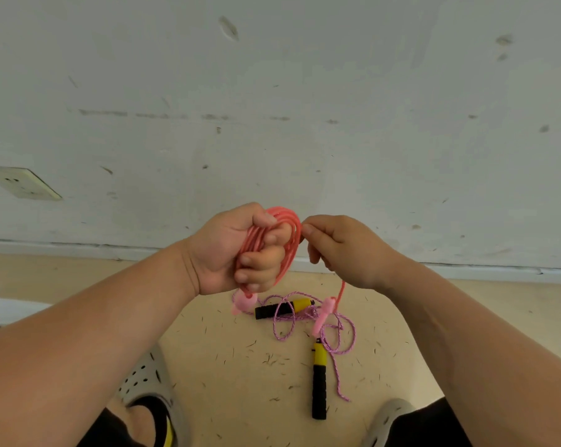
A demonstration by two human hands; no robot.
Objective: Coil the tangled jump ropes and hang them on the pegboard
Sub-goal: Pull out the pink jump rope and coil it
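The pink jump rope (292,235) looks light and limp. The left hand (237,253) clenches its gathered loops, and the right hand (347,250) pinches the free strand just beside the coil. The purple rope (308,313) lies tangled on the floor (234,366) near its far edge, by the wall (272,124). Its stiff black-and-yellow handles (319,391) seem the surest holds, with bare floor to either side.

both forearms reach forward; left hand (231,250) curled round the pink rope (282,211), right hand (347,250) pinching it alongside.
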